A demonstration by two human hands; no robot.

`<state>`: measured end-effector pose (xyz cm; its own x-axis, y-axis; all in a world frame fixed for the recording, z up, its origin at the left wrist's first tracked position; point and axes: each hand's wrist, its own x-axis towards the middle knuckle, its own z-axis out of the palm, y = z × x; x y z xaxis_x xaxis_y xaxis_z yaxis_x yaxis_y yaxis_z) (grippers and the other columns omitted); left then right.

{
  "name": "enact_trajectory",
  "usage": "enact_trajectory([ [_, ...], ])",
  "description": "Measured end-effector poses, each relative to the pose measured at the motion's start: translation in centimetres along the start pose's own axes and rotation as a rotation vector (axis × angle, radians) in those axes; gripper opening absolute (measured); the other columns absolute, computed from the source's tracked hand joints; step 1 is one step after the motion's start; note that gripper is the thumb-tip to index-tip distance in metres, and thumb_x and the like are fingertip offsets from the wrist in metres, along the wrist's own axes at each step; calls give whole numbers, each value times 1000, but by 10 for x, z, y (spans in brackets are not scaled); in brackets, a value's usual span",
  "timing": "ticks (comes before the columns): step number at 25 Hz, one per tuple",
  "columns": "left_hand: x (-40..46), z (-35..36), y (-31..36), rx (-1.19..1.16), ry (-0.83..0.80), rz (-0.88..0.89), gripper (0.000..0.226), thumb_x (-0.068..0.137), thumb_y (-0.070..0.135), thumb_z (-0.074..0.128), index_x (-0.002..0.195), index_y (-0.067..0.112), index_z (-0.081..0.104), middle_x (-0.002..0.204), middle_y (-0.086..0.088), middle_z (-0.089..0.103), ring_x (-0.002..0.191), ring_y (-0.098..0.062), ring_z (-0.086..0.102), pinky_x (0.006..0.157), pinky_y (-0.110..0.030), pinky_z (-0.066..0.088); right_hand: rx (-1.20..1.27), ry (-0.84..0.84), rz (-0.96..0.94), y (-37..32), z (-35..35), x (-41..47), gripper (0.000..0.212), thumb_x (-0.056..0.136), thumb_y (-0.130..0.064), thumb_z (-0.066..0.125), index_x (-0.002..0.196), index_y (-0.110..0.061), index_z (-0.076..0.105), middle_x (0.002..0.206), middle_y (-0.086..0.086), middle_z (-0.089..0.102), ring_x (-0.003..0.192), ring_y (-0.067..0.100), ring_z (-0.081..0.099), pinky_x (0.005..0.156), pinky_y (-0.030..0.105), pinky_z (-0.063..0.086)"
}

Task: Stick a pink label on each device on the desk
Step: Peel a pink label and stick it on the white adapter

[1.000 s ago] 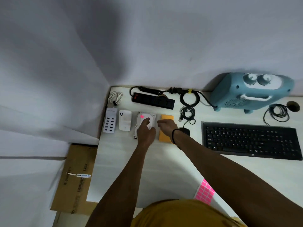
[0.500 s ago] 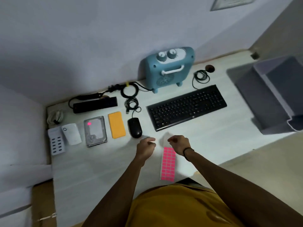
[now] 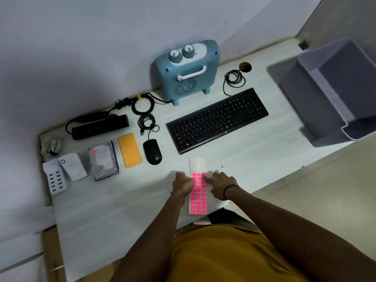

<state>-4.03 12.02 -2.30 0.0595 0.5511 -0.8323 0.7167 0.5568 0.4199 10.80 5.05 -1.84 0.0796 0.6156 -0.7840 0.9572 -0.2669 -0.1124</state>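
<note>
1. 1 sheet of pink labels [image 3: 198, 195] lies flat at the near edge of the desk [image 3: 114, 208], in front of the keyboard [image 3: 216, 121]; its far end is bare backing, so some labels have already been used from there.
2. Both hands flank the top rows: the left hand [image 3: 183, 185] sits against the sheet's left edge with fingers curled, seemingly pinning it, while the right hand [image 3: 220, 185] has its fingertips on the top pink row, probably to peel 1 label. Whether either is actually pinching a label, I cannot tell.
3. 1 pink label [image 3: 94, 151] sits on the hard drive [image 3: 103, 160]. The orange device [image 3: 129, 150], mouse [image 3: 152, 151], white adapter [image 3: 73, 165], USB hub [image 3: 56, 177], power strip [image 3: 100, 127] and blue heater [image 3: 186, 70] show none, so most of the task remains.
4. Compared with 0.5 s ago, both hands have closed in onto the sheet, which then lay just below them untouched; 1.0 s ago they were up at the hard drive.
</note>
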Motion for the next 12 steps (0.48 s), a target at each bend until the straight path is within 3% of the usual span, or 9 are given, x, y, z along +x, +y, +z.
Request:
enact_trajectory([
  [2,0,7,2,16,21,24,12,94,20,59,105,18,60,106,-6,66,102,-23,63,100,-44,52,-5,-1,-11,1,2,1,66,95,-35,54,152,-42,22,147,9,38,135,32,38,105,48,41],
  [4,-2,11,3,49,4,62,6,95,21,62,92,16,65,95,-5,69,86,-19,64,81,-37,55,26,-4,-9,4,1,3,64,95,-37,55,152,-42,25,146,9,39,135,32,39,105,48,41],
  [8,-7,16,1,-10,89,123,5,93,20,69,95,16,72,94,-3,74,83,-17,69,70,-33,59,170,25,-62,9,-5,3,60,94,-39,58,150,-37,35,139,8,47,129,30,47,103,45,45],
  [10,-11,10,3,-164,131,140,10,91,20,75,101,17,73,96,1,74,82,-13,69,65,-23,54,355,170,-120,10,-17,-3,49,94,-34,63,141,-27,52,124,5,62,115,24,59,96,36,50],
  [12,-19,-1,9,-296,149,175,14,88,18,80,100,20,71,94,2,74,81,-12,71,69,-23,56,497,388,-155,10,-35,-6,29,92,-26,68,121,-21,68,106,1,73,97,17,67,90,30,54],
])
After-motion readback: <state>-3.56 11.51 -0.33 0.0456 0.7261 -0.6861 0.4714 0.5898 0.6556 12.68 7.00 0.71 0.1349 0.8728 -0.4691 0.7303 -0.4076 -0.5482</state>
